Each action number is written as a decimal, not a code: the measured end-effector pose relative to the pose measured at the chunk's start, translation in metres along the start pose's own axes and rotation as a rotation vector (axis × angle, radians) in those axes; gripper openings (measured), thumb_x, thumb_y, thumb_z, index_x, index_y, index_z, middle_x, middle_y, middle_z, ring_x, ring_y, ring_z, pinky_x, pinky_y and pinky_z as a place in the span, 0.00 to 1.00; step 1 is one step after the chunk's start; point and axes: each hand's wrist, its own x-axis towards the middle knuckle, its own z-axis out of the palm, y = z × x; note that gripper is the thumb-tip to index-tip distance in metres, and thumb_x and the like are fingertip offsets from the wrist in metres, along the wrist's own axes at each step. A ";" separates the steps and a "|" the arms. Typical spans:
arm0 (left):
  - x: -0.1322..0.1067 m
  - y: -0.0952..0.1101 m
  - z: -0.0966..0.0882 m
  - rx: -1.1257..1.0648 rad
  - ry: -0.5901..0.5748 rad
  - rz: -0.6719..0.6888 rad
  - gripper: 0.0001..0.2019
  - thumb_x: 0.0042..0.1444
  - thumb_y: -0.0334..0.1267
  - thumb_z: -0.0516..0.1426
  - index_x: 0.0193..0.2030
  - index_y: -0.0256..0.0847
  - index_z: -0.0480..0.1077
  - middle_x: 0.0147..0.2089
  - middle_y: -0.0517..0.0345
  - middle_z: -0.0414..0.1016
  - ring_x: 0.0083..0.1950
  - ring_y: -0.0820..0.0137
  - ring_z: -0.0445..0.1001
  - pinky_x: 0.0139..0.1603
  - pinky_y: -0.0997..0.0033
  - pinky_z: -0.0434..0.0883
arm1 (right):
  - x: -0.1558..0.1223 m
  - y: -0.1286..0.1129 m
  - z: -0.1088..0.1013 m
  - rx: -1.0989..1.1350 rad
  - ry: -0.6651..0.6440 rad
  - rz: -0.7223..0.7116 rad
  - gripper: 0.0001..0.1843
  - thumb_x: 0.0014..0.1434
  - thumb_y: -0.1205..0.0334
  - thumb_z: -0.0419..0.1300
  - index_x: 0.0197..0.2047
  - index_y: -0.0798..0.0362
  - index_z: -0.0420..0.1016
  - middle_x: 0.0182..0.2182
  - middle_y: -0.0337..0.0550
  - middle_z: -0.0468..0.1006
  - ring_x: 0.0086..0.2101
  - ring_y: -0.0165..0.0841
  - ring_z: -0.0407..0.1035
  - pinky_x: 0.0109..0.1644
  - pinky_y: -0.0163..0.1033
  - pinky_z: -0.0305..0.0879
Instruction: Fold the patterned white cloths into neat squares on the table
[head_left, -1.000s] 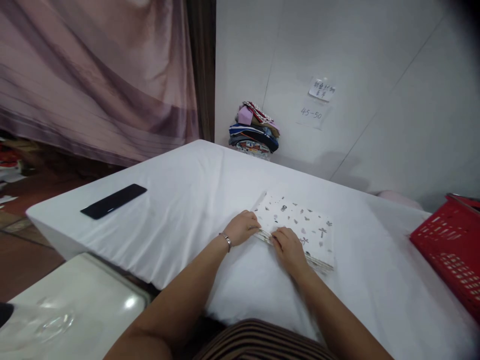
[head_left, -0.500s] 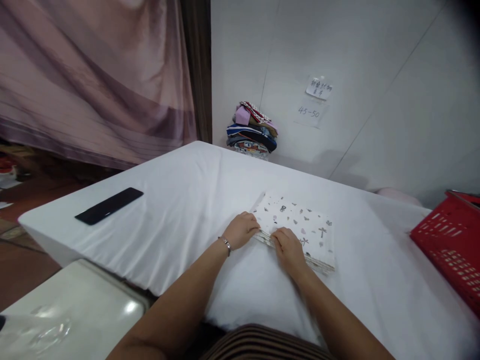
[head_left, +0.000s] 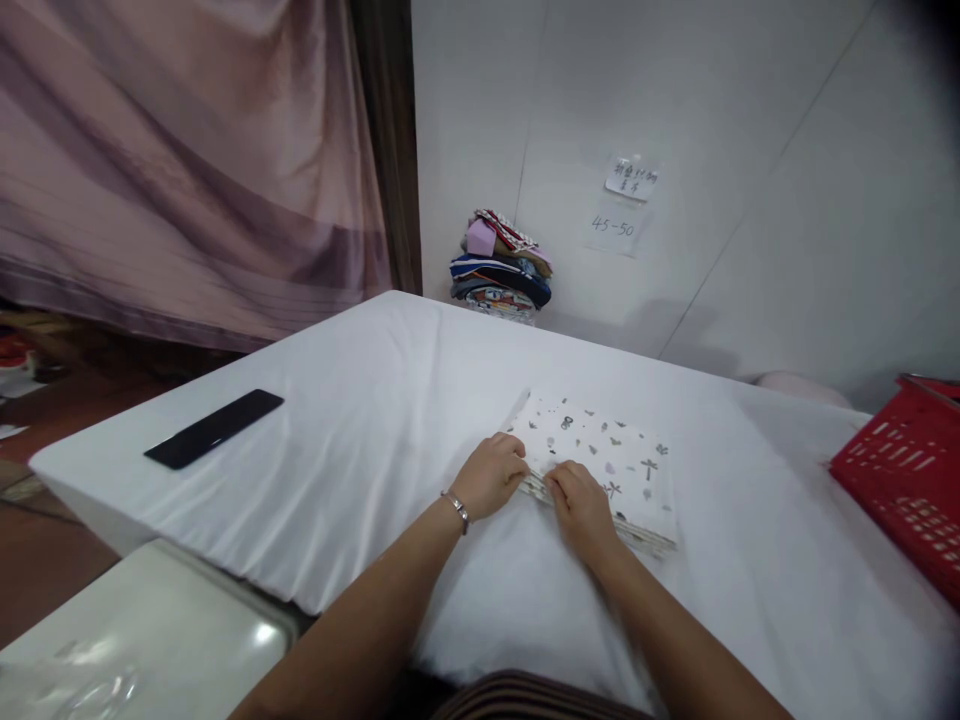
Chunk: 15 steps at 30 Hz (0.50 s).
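A folded white cloth (head_left: 609,463) printed with small dark shapes lies on the white-covered table (head_left: 360,420), several layers thick. My left hand (head_left: 491,474), a bracelet on its wrist, curls its fingers round the cloth's near left edge. My right hand (head_left: 581,506) sits close beside it, fingers pinched on the same near edge. Both hands rest low on the table, almost touching each other.
A black phone (head_left: 214,428) lies at the table's left. A red plastic basket (head_left: 904,476) stands at the right edge. A pile of folded clothes (head_left: 501,267) sits against the far wall beside a pink curtain (head_left: 180,160). A pale surface (head_left: 142,640) lies at lower left.
My hands have drawn slightly closer together along the cloth's near edge. The camera has shifted a little, so the scene sits lower and further right in the picture.
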 end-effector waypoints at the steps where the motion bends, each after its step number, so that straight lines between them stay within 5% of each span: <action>1: 0.000 0.000 0.000 0.012 -0.001 0.000 0.08 0.52 0.29 0.53 0.30 0.43 0.72 0.40 0.58 0.67 0.45 0.69 0.62 0.45 0.68 0.61 | 0.000 0.000 0.000 -0.004 0.003 0.002 0.10 0.61 0.64 0.47 0.31 0.52 0.67 0.30 0.42 0.69 0.34 0.32 0.61 0.37 0.36 0.57; 15: 0.001 0.003 0.001 0.080 -0.049 -0.027 0.08 0.54 0.32 0.53 0.27 0.41 0.71 0.36 0.58 0.67 0.42 0.69 0.62 0.41 0.69 0.61 | -0.001 0.001 0.002 -0.075 0.002 -0.056 0.11 0.61 0.65 0.47 0.33 0.52 0.69 0.31 0.42 0.69 0.35 0.33 0.62 0.38 0.37 0.58</action>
